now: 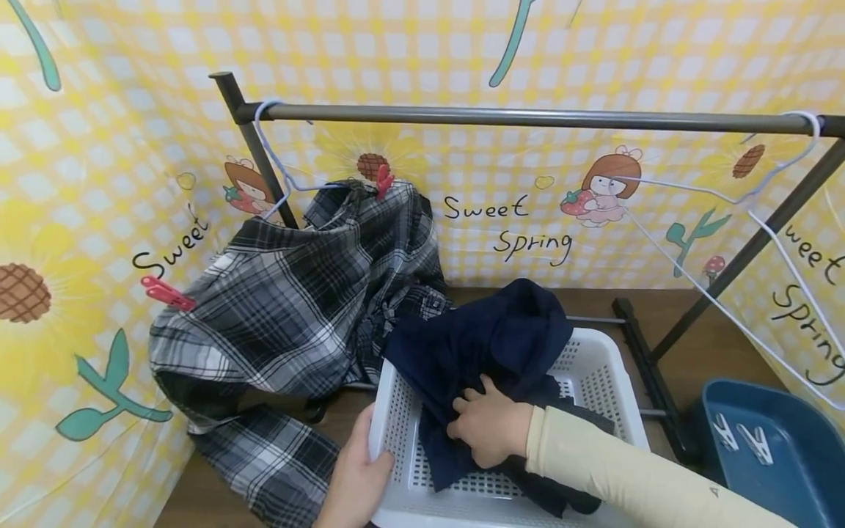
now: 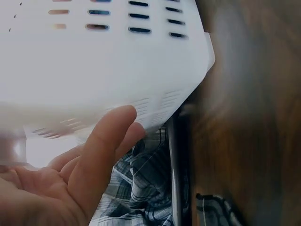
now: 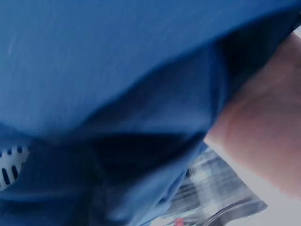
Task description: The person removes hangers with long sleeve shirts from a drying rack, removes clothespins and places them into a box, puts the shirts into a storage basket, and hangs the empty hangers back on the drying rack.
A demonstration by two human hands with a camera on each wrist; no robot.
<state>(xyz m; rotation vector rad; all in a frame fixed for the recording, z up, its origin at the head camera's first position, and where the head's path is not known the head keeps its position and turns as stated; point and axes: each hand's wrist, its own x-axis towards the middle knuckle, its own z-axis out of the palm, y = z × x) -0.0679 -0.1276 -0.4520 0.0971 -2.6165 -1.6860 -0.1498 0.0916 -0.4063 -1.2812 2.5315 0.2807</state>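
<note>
A white perforated laundry basket (image 1: pixel 623 381) holds a navy garment (image 1: pixel 475 330) bunched up past its far rim. Darker cloth (image 1: pixel 538 488) lies beneath it. My right hand (image 1: pixel 491 429), in a cream sleeve, rests on the navy garment with its fingers spread. In the right wrist view the blue cloth (image 3: pixel 94 61) fills most of the picture, and the fingertips are hidden. My left hand (image 1: pixel 359 473) holds the basket's left side near the front corner. In the left wrist view its fingers (image 2: pixel 101 148) lie against the outside of the wall.
A plaid shirt (image 1: pixel 284 293) hangs on a hanger at the left, with red clothespins (image 1: pixel 168 293) on it. A bare hanger (image 1: pixel 746 202) hangs at the right of the dark rack bar (image 1: pixel 528 117). At the lower right, a blue tub (image 1: pixel 802 455) contains white clothespins (image 1: pixel 755 444).
</note>
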